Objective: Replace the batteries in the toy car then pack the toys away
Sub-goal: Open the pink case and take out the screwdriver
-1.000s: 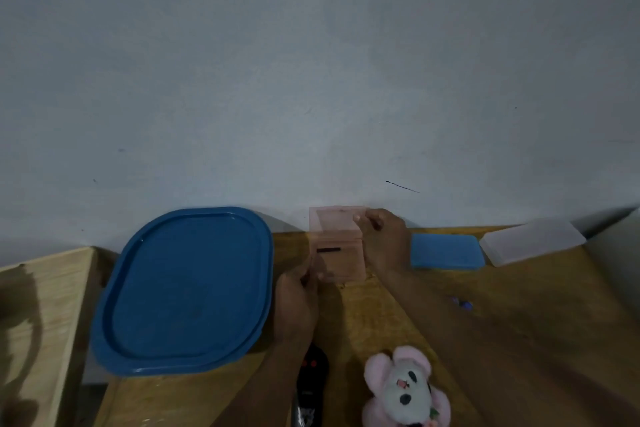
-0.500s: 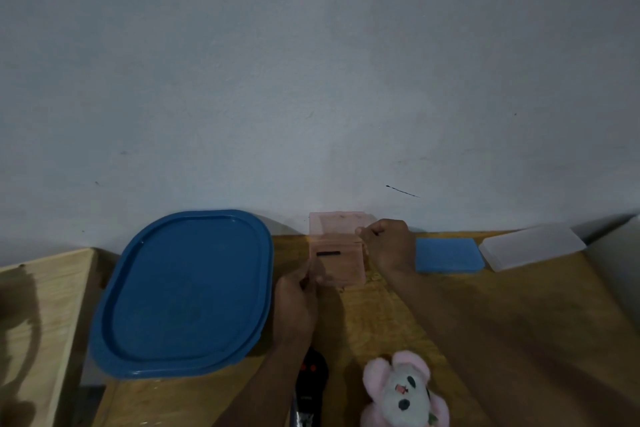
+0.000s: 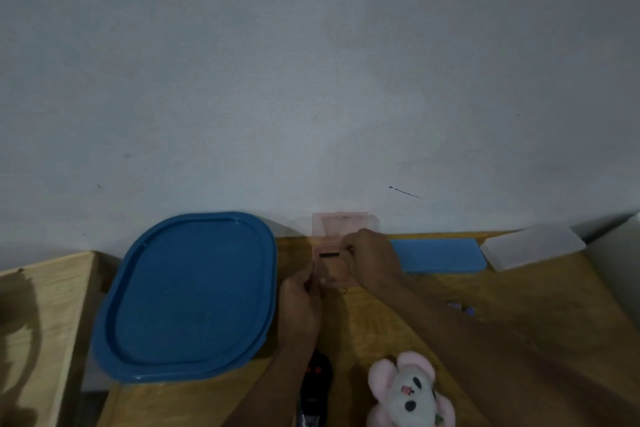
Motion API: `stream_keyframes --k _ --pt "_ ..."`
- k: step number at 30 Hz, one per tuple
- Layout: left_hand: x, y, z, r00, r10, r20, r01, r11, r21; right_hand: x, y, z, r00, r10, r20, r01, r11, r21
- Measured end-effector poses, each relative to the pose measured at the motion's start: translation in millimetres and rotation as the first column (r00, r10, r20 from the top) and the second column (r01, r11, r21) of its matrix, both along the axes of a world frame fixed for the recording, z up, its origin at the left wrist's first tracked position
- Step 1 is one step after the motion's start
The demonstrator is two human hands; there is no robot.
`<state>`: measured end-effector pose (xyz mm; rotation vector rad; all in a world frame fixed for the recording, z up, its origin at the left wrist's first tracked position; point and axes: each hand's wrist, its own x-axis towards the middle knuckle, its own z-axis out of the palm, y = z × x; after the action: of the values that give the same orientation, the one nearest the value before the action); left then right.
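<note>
The right hand (image 3: 370, 256) curls its fingers over the right wall of a small pink box (image 3: 330, 270). Its fingertips reach toward a slim dark strip (image 3: 329, 255) inside. Whether they touch that strip I cannot tell. The wrist is bent down, and the forearm runs back to the lower right.

The left hand (image 3: 300, 302) pinches the box's near left corner between thumb and fingers, probably to steady the light box while the other hand works in it. Its forearm comes up from below.

The box's hinged cover (image 3: 343, 224) stands open against the wall (image 3: 311, 80), which keeps the inside free to reach. My guess is that the batteries are kept here and this is the fetching step.

Under the left forearm lies a dark toy (image 3: 316, 380) with red spots, likely the car, though I cannot be sure. It sits close to the person, ready for the swap. Beside it is a pink plush mouse (image 3: 408, 392), not yet packed.

On the table (image 3: 519, 305), a big blue lid (image 3: 187, 295) lies to the left. A flat blue case (image 3: 436, 255) and a clear lid (image 3: 533, 248) lie to the right.
</note>
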<state>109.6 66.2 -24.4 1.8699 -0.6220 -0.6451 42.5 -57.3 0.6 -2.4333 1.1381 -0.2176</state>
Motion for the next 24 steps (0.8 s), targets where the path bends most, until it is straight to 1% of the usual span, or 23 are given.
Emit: stream_keyframes --k 2,4,9,13,18,19,21,24 --pt "0.6 -0.6 -0.3 1.000 0.000 -0.003 0.000 1.000 0.008 3.0 2.6 -4.0 0.988 0.099 -0.116 -0.102 0.994 -0.027" --pt "1.0 -0.8 1.0 1.000 -0.006 -0.011 0.006 1.000 0.002 5.9 3.5 -5.2 0.972 0.144 -0.188 -0.160 0.984 -0.075" --pt "0.6 1.3 3.8 0.999 -0.027 -0.046 0.027 1.000 0.006 10.7 5.6 -3.8 0.939 0.198 -0.281 -0.249 0.955 -0.159" --pt "0.5 1.0 5.9 0.998 -0.014 -0.067 0.013 1.000 -0.005 11.7 6.4 -4.5 0.923 0.192 -0.333 -0.268 0.943 -0.199" --pt "-1.2 2.5 10.6 0.999 -0.033 0.007 0.033 0.999 0.019 8.8 6.8 -1.9 0.888 0.231 -0.397 -0.343 0.909 -0.238" --pt "-2.1 3.2 12.1 0.998 -0.046 0.049 0.044 0.998 0.046 7.4 7.3 0.6 0.884 0.236 -0.404 -0.353 0.904 -0.243" --pt "-4.3 4.9 15.0 0.982 -0.068 0.178 0.054 0.995 0.085 3.2 7.7 8.8 0.887 0.228 -0.403 -0.346 0.904 -0.251" --pt "-11.4 11.1 21.9 0.947 -0.104 0.303 0.054 0.984 0.169 -11.0 5.4 22.6 0.910 0.205 -0.360 -0.306 0.919 -0.250"
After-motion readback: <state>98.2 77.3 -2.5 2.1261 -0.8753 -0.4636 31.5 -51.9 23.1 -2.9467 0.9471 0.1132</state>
